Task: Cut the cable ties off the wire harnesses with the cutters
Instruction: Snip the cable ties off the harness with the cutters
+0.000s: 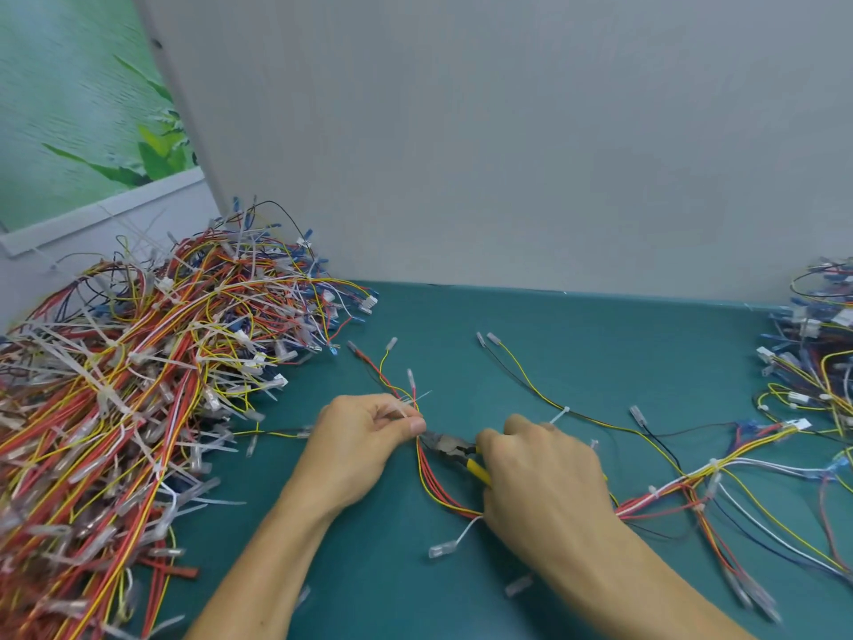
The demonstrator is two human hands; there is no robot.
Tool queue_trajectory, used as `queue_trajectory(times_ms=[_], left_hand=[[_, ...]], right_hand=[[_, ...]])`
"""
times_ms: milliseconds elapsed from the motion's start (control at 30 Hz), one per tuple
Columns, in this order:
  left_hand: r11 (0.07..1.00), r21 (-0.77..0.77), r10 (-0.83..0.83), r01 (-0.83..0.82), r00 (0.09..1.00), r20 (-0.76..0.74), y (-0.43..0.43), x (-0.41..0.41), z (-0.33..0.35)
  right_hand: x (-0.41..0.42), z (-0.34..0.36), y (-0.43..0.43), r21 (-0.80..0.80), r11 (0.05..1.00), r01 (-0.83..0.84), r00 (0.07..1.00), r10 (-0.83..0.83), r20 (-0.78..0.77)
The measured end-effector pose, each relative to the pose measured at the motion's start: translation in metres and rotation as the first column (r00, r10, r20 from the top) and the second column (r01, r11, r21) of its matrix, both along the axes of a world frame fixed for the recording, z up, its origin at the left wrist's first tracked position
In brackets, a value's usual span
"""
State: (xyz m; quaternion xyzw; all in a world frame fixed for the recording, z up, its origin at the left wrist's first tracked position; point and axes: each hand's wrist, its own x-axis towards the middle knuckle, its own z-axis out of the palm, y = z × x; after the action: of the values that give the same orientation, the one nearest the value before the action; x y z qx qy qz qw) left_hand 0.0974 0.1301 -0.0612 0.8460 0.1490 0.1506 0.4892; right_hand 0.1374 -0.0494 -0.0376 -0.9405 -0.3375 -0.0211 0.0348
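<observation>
In the head view, I judge I am mid-cut on a single tie. My left hand (pixel 364 448) pinches the harness (pixel 431 485) between thumb and curled forefinger. The pinch is right at the cable tie (pixel 415 399), whose pale tail pokes out just past the fingertips.

My right hand (pixel 544 482) is wrapped round the yellow handles of the cutters (pixel 445 442). The nose of the tool sits just beside my left thumb tip, against the red and yellow wires. I cannot tell whether the blades have the strap or a wire between them.

The next move calls for seating the blades on the strap alone, clear of the insulation and my thumb, then squeezing. A second tie (pixel 561 414) waits just beyond my right fingers. The big pile (pixel 138 385) lies well outside my left knuckles.
</observation>
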Motion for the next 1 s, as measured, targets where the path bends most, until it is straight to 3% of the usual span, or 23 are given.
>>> queue_trajectory(times_ms=[233, 567, 800, 1000], left_hand=[[0.995, -0.012, 0.102, -0.102, 0.995, 0.001, 0.0015, 0.0019, -0.0014], [0.995, 0.021, 0.098, -0.099, 0.995, 0.015, 0.0009, 0.0033, -0.0016], [0.985, -0.103, 0.139, -0.138, 0.99, 0.008, 0.0021, 0.0061, -0.0032], [0.985, -0.09, 0.152, -0.15, 0.988, 0.009, 0.001, 0.0068, -0.0018]], right_hand=[[-0.0027, 0.002, 0.0038, -0.016, 1.0, -0.007, 1.0, 0.007, 0.009], [-0.0038, 0.0051, 0.0069, -0.036, 0.999, 0.014, 1.0, -0.014, 0.02], [-0.005, 0.0077, 0.0049, -0.001, 0.999, 0.039, 0.999, -0.039, -0.026], [-0.0051, 0.0089, 0.0071, 0.013, 0.999, 0.044, 0.998, -0.043, -0.048]])
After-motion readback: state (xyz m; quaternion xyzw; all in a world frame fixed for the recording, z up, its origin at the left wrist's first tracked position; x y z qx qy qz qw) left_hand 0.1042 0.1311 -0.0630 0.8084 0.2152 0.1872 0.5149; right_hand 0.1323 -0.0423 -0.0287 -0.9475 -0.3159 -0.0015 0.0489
